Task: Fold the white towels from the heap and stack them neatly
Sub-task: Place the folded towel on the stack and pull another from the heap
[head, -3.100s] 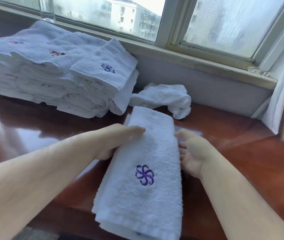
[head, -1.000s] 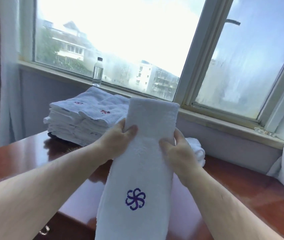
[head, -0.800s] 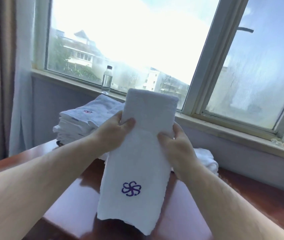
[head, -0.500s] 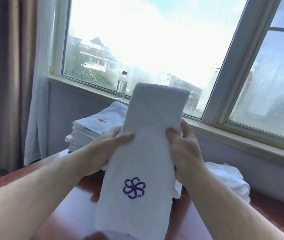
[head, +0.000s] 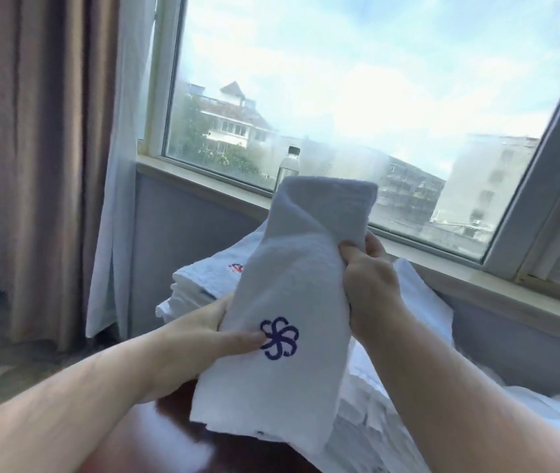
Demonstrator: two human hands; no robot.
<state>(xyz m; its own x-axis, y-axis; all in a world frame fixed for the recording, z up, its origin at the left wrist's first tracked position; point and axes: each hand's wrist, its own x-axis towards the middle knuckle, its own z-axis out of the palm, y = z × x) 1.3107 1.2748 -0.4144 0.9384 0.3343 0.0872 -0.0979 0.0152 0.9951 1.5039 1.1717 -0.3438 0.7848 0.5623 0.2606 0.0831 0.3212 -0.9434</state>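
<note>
Towel (head: 292, 295), folded to a long strip, held up off the bench (head: 183, 435) between both hands. Left hand (head: 203, 339) clamped on the lower left edge, thumb laid flat across the front and touching the blue pinwheel logo (head: 279, 338), remaining fingers hidden behind the cloth. Right hand (head: 370, 285) closed on the upper right edge, thumb in front, knuckles toward the camera. Top of the strip rounded over in a soft fold, bottom hem hanging loose and slightly uneven. Both forearms reaching forward and converging, left lower and flatter, right raised with the wrist bent inward.

Likely step in hand: carrying the folded piece over to the stack of folded towels (head: 210, 278) just behind, under the window sill (head: 203, 179). Best done by keeping both grips firm so the layers do not slip apart, lowering the strip flat with the logo up, squaring its edges to the stack's, then releasing. Loose hem worth tucking level first.

Farther out: water bottle (head: 287, 169) upright on the sill, more white cloth (head: 476, 421) at lower right, curtain (head: 39, 148) at left.
</note>
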